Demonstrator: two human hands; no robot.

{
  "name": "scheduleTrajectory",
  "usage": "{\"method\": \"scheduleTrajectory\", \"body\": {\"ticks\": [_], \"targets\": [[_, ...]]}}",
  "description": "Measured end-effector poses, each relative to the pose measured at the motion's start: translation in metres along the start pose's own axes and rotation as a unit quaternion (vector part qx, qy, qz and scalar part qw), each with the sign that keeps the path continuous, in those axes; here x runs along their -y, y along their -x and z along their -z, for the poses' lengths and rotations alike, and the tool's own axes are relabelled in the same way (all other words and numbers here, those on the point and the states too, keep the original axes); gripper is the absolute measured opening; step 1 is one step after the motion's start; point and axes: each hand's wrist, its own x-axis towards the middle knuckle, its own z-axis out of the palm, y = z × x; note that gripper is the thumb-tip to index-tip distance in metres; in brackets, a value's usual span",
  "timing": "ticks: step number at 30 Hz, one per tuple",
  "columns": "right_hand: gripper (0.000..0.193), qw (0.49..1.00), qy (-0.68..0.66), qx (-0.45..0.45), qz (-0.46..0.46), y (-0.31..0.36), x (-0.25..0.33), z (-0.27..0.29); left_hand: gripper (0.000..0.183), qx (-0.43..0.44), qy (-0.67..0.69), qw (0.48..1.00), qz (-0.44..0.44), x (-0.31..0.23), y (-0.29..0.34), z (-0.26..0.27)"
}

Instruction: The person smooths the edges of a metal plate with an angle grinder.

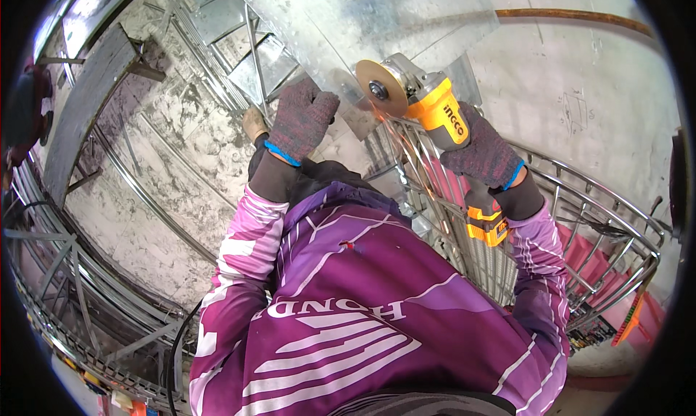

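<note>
My right hand (482, 151), in a dark knitted glove, is wrapped round a yellow and grey cordless angle grinder (442, 115). The grinder's thin brown disc (382, 88) stands upright at the near edge of a shiny metal sheet (442, 17). Orange sparks (378, 114) show just below the disc, with streaks running down toward a metal rack. At the sheet's left edge, my left hand (303, 119), gloved alike, is closed on the sheet, its thumb side toward the disc. Some of its fingers are hidden. The grinder's yellow battery (487, 224) hangs beside my right wrist.
A chrome tube rack (602, 198) with pink material inside stands at my right. Long metal bars (130, 177) and a grey wooden bench (90, 111) are at the left. A brown rod (573, 14) lies at the far right. My foot (254, 125) is near the left hand.
</note>
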Motion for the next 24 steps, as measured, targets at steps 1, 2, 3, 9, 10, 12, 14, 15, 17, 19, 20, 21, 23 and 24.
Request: {"method": "scheduleTrajectory", "body": {"ticks": [1,2,3,9,10,12,14,15,17,19,20,21,23,24], "targets": [[0.074,1.000,-0.024,0.003,-0.007,0.000,0.000,0.000,0.017,-0.006,0.005,1.000,-0.001,-0.002,0.000,0.001],[0.074,1.000,-0.023,0.003,-0.006,0.000,0.001,0.000,0.017,0.002,0.026,0.999,0.029,-0.005,-0.001,0.002],[0.073,1.000,-0.024,0.004,0.005,0.000,0.001,-0.001,0.017,0.011,0.048,0.997,0.059,-0.008,-0.001,0.002],[0.071,0.999,-0.039,0.015,0.000,-0.003,0.005,0.000,0.017,0.022,0.149,0.972,0.179,-0.017,-0.002,0.003],[0.071,1.000,0.011,0.004,-0.011,-0.004,0.005,0.000,0.017,0.020,0.149,0.972,0.179,-0.017,-0.001,0.003],[0.071,1.000,0.008,0.004,-0.011,-0.005,0.007,0.000,0.014,0.011,0.092,0.991,0.091,-0.014,0.000,0.001],[0.072,1.000,0.015,-0.002,-0.008,-0.006,0.008,-0.001,0.012,0.006,0.101,0.991,0.087,-0.013,0.003,-0.001],[0.071,1.000,0.011,-0.006,0.001,-0.007,0.009,-0.001,0.010,0.001,0.110,0.991,0.082,-0.012,0.003,-0.002],[0.071,1.000,0.007,-0.010,0.008,-0.007,0.011,0.000,0.009,0.004,0.132,0.986,0.098,-0.013,0.005,-0.004],[0.066,0.999,0.043,0.000,0.018,-0.008,0.012,0.000,0.007,0.008,0.154,0.982,0.113,-0.014,0.005,-0.004],[0.066,0.999,0.044,0.000,0.019,-0.007,0.012,0.000,0.007,0.008,0.144,0.985,0.097,-0.015,0.005,-0.003],[0.066,0.999,0.045,-0.004,0.022,-0.008,0.011,0.000,0.007,0.008,0.134,0.987,0.082,-0.016,0.005,-0.003],[0.066,0.999,0.048,-0.006,0.026,-0.008,0.010,-0.001,0.014,0.006,0.174,0.976,0.131,-0.018,0.004,-0.002],[0.068,1.000,0.021,-0.002,0.015,-0.008,0.009,-0.002,0.022,0.006,0.213,0.961,0.178,-0.019,0.003,-0.001]]}}
